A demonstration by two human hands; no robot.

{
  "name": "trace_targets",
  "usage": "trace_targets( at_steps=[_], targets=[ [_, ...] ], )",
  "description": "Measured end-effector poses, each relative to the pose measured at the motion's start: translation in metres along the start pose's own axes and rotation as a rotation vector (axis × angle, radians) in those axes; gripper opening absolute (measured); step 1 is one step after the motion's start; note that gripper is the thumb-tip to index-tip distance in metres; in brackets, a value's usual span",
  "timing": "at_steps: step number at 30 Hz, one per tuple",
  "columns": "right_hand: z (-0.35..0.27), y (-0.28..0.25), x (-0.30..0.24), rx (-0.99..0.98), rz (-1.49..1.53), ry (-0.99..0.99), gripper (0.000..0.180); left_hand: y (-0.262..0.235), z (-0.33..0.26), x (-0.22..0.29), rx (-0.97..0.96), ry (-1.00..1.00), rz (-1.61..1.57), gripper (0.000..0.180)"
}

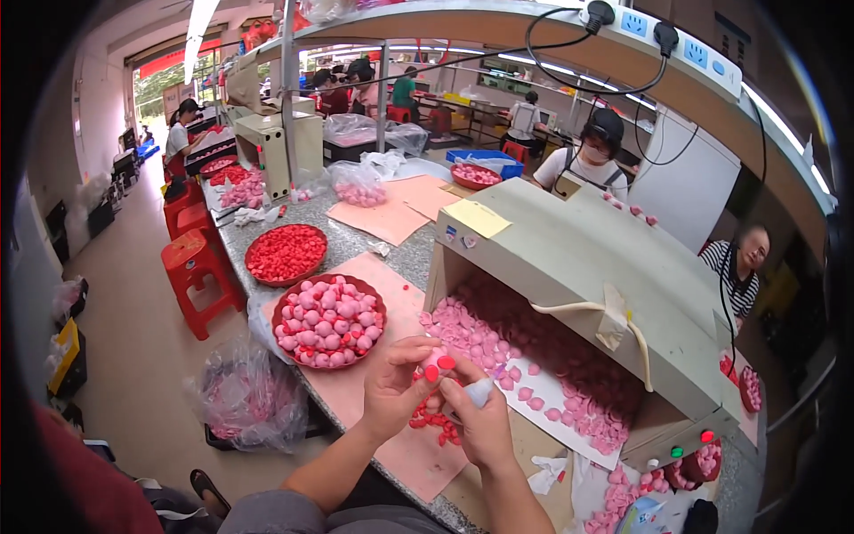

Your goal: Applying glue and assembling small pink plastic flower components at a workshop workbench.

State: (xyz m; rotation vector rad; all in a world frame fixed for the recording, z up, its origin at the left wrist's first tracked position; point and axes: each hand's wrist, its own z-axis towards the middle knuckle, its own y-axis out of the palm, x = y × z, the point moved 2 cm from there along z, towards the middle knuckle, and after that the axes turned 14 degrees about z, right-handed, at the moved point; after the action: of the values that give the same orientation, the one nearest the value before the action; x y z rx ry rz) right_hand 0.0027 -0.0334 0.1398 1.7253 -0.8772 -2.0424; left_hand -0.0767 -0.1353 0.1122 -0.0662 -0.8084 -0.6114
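Two bowls [328, 320] on our left hold pink pieces, near, and red pieces [286, 254], far. Our left hand [396, 387] pinches a red piece [432, 373]; our right hand [480, 418] grips a white piece [479, 392].

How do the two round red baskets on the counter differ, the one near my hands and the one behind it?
The nearer basket holds plump, rounded pink pieces, heaped; the farther basket holds smaller, bright red pieces in a flatter layer. The nearer basket sits on a pink mat, while the farther basket rests on the bare speckled grey counter. Both are shallow, round, red-rimmed and full.
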Motion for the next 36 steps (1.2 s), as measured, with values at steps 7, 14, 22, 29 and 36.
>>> trace_targets(
  at_steps=[7,14,22,29,36],
  targets=[
    [-0.011,-0.043,-0.015,0.125,-0.066,-0.017,0.040,0.009,-0.011,-0.022,-0.241,-0.138,0.030,0.032],
    [-0.014,-0.117,-0.019,0.230,-0.255,-0.080,0.032,0.056,-0.013,-0.082,-0.432,-0.878,-0.408,0.029],
    [-0.035,-0.183,0.001,0.372,-0.211,0.020,0.035,0.085,-0.033,-0.124,-0.629,-1.101,-0.316,0.023],
    [-0.044,-0.193,0.002,0.386,-0.259,0.095,0.032,0.088,-0.040,-0.131,-0.702,-1.121,-0.230,0.022],
    [-0.046,-0.195,0.001,0.339,-0.290,0.167,0.032,0.083,-0.044,-0.134,-0.732,-1.085,-0.255,0.021]
  ],
)
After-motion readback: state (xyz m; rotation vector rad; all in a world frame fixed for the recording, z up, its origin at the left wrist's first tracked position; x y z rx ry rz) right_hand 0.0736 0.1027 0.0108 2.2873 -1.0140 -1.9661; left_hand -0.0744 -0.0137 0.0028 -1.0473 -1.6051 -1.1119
